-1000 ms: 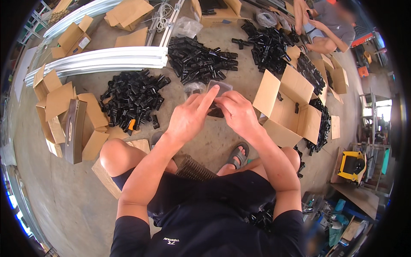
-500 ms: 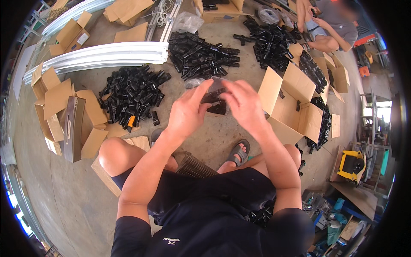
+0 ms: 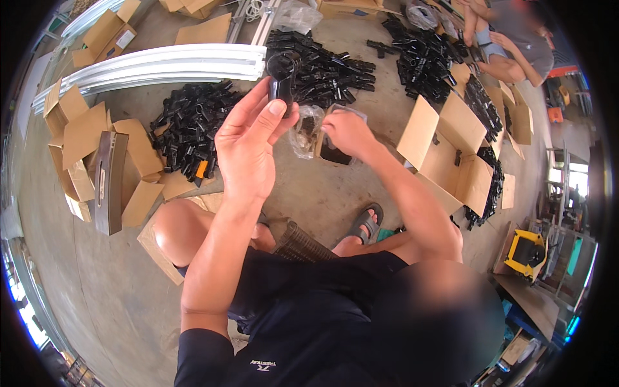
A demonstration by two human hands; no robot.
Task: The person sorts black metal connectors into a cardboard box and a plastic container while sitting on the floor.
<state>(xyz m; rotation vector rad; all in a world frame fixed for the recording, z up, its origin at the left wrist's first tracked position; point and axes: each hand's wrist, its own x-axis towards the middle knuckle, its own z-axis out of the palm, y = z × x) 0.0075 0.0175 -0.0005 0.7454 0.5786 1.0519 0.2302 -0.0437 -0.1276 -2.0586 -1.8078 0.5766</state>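
Observation:
Raised on the left, my left hand [image 3: 250, 132] grips a black pipe fitting [image 3: 282, 80] between thumb and fingers. The fitting is upright, its round ring end at the top. My right hand [image 3: 348, 133] is over a small open box [image 3: 334, 155] on the floor, fingers curled together near its far edge. What those fingers hold, if anything, is hidden. Crumpled clear plastic [image 3: 302, 138] lies at the box's left side. A pile of similar black fittings [image 3: 193, 129] lies left of my left hand, and another pile [image 3: 329, 71] lies beyond both hands.
An open cardboard box [image 3: 445, 158] stands to the right, torn cartons [image 3: 138, 158] to the left. White metal profiles [image 3: 155, 68] lie at the far left. Another black pile [image 3: 422, 61] is near a seated person [image 3: 516, 48] at the far right. A woven seat [image 3: 302, 244] is below me.
My hands have moved apart. The left has risen leftward with the black fitting, now plainly in view. My right hand has stayed near the small box, its fingers now curled in.

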